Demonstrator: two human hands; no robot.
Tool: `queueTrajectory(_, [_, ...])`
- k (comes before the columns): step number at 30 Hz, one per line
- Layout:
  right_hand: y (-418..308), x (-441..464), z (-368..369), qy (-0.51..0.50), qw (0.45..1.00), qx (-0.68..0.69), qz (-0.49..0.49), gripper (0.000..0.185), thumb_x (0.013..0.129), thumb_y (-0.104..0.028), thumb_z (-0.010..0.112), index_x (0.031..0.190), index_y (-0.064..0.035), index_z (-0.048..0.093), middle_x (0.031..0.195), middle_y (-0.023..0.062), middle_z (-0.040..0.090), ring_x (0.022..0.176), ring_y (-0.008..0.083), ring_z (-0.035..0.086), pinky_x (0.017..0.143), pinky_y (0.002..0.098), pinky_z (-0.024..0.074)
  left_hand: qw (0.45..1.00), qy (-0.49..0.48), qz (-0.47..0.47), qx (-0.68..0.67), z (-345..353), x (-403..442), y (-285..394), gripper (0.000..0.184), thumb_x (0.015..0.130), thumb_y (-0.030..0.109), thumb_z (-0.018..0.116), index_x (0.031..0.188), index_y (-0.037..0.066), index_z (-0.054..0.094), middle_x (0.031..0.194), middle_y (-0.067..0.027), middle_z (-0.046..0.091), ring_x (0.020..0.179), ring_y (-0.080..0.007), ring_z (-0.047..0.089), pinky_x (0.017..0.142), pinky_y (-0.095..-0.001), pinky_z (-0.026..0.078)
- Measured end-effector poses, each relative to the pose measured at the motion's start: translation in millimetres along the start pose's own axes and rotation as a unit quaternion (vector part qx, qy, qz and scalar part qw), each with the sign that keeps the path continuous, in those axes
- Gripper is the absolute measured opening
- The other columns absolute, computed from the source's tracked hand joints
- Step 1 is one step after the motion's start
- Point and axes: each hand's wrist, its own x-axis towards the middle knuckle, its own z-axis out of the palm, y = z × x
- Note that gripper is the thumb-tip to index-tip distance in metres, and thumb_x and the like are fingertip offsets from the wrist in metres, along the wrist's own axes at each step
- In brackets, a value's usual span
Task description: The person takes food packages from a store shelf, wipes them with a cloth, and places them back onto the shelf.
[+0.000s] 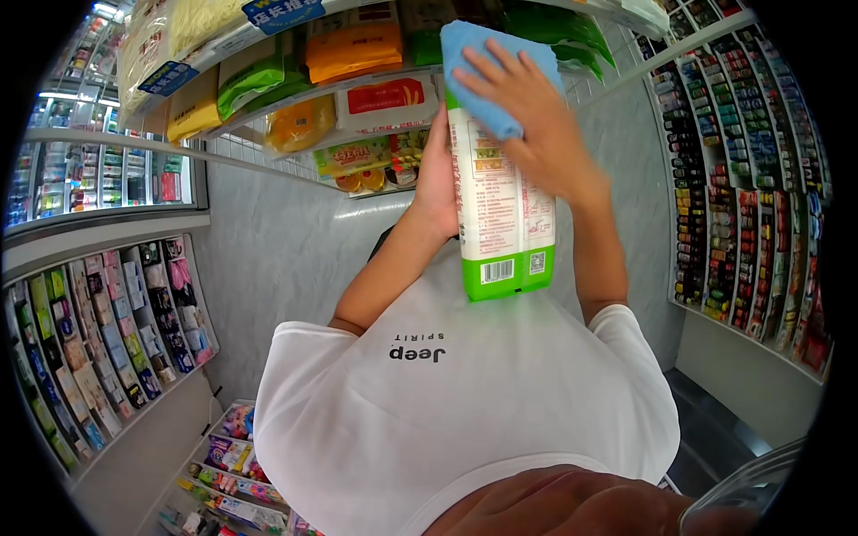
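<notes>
In the head view, a tall white and green package [494, 210] is held upright in front of my chest, its printed side with a barcode facing me. My left hand [435, 179] grips the package along its left side, with the fingers mostly hidden behind it. A blue cloth [483, 94] lies over the package's top end. My right hand [545, 125] presses the cloth against the package, its fingers spread over the fabric and the thumb lower down.
Directly ahead, a shelf carries an orange bag [355, 46], a green bag [253, 80] and a white and red pack [386, 100]. Racks of bottles and cans [751, 134] rise at the right. Small packaged goods [107, 330] fill a rack at the left, near glass-fronted coolers.
</notes>
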Motion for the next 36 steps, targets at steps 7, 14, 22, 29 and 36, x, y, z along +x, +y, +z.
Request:
queueTrajectory(7, [-70, -43, -16, -0.219, 0.964, 0.102, -0.108, 0.058, 0.079, -0.026, 0.056, 0.135, -0.0143, 0.056, 0.15, 0.0055, 0.045, 0.143, 0.0309, 0.034, 0.118, 0.0528, 0.022, 0.997, 0.018, 0.07, 0.024, -4, 11, 30, 0.073, 0.094, 0.061, 0.045, 0.14, 0.005, 0.047, 0.136, -0.019, 0.054, 0.121, -0.0326, 0.057, 0.103, -0.0451, 0.046])
queueTrajectory(14, [-83, -63, -22, -0.233, 0.963, 0.105, -0.086, 0.058, 0.079, -0.025, 0.056, 0.136, -0.0136, 0.055, 0.149, 0.0081, 0.045, 0.143, 0.0328, 0.034, 0.117, 0.0534, 0.0213, 0.989, 0.022, 0.138, 0.055, 1, 21, 34, 0.066, 0.095, 0.055, 0.049, 0.137, 0.004, 0.049, 0.132, -0.0187, 0.057, 0.117, -0.0321, 0.059, 0.1, -0.0439, 0.048])
queueTrajectory(22, [-69, -65, -13, -0.134, 0.99, 0.029, 0.032, 0.064, 0.074, -0.017, 0.066, 0.136, -0.0153, 0.054, 0.15, 0.0078, 0.044, 0.144, 0.0306, 0.031, 0.118, 0.052, 0.0225, 0.994, 0.006, 0.1, 0.043, 6, 22, 29, 0.072, 0.095, 0.058, 0.046, 0.141, 0.003, 0.044, 0.138, -0.0196, 0.052, 0.121, -0.0347, 0.056, 0.105, -0.0466, 0.044])
queueTrajectory(29, [-70, -42, -2, -0.146, 0.986, 0.067, -0.032, 0.057, 0.069, -0.011, 0.067, 0.125, -0.0127, 0.061, 0.148, 0.0071, 0.046, 0.143, 0.0304, 0.032, 0.118, 0.0518, 0.0237, 0.998, -0.03, 0.041, 0.027, -1, 23, 25, 0.071, 0.095, 0.061, 0.04, 0.141, 0.007, 0.045, 0.138, -0.0178, 0.052, 0.124, -0.0326, 0.055, 0.106, -0.048, 0.043])
queueTrajectory(36, [-14, 1, 11, -0.022, 0.997, 0.059, -0.036, 0.048, 0.075, -0.012, 0.059, 0.123, -0.0122, 0.061, 0.146, 0.007, 0.048, 0.142, 0.0324, 0.034, 0.117, 0.0509, 0.0246, 0.988, -0.101, -0.023, -0.117, -23, 10, 11, 0.071, 0.097, 0.063, 0.032, 0.144, 0.01, 0.04, 0.143, -0.0155, 0.047, 0.13, -0.033, 0.049, 0.109, -0.0505, 0.039])
